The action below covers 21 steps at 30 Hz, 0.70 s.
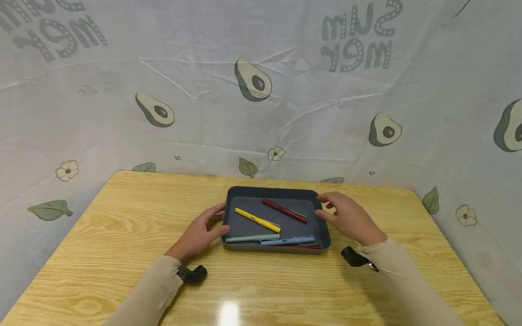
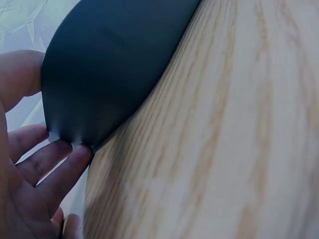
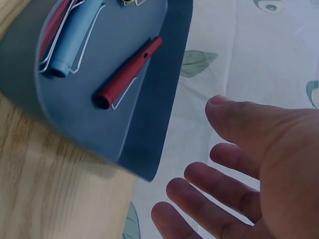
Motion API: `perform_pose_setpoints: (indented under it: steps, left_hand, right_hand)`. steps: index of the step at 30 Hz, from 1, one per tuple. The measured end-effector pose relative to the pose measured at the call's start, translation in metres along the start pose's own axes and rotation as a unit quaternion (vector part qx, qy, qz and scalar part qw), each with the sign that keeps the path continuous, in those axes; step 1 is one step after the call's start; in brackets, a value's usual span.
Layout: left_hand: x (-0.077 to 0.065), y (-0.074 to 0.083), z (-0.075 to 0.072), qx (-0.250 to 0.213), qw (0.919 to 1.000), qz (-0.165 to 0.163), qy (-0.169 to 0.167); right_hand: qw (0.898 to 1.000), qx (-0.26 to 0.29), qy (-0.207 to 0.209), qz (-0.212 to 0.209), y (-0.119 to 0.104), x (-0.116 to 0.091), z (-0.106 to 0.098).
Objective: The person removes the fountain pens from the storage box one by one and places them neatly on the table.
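Uneven hold could spell a slide

On a pale wood-grain worktop [image 1: 117, 234], a dark grey tray [image 1: 272, 193] sits near the far edge, where a lift or pull from one end alone would probably swing it askew or tip it, since only its left end appears to be held. A careless brush against the right wall could nudge it too. The person's left hand [image 1: 200, 231] grips the left end, thumb at the rim and fingers against the outside of the wall. The right hand [image 1: 349, 216] hovers by the opposite end, loosely wide and holding nothing; the right wrist view shows a gap between its fingertips and the tray. Inside, all loose, lie a dark red pen [image 1: 284, 211] at the back, a yellow pen [image 1: 257, 220] slanting mid-tray and, towards the front, a pale green pen [image 1: 249, 238], a blue pen [image 1: 286, 241] and a second red pen [image 1: 307, 246], tucked between the blue one and the front wall. Should the tray tilt, its slim cargo would likely roll into a heap at the low side
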<state>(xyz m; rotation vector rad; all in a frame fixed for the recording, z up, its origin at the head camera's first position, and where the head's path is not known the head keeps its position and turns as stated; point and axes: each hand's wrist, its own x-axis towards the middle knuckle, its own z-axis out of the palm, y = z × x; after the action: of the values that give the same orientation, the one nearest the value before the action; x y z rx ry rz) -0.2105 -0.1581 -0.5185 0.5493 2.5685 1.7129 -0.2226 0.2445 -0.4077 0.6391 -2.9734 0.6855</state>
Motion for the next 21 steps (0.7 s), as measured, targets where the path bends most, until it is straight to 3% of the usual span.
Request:
perform_pose_setpoints:
  steps: [6, 17, 21]
  left_hand:
    - [0.0, 0.001, 0.0, 0.008, 1.0, -0.002, -0.005]
    - [-0.004, 0.001, 0.001, 0.022, 0.9997, -0.009, -0.01]
    - [-0.003, -0.002, 0.0, 0.019, 0.9998, -0.002, -0.008]
  right_hand:
    - [1.0, -0.029, -0.008, -0.007, -0.01, 0.008, 0.001]
    - [0.995, -0.078, -0.014, -0.062, -0.026, 0.019, 0.009]
    - [0.992, -0.087, -0.035, -0.08, -0.031, 0.024, 0.015]
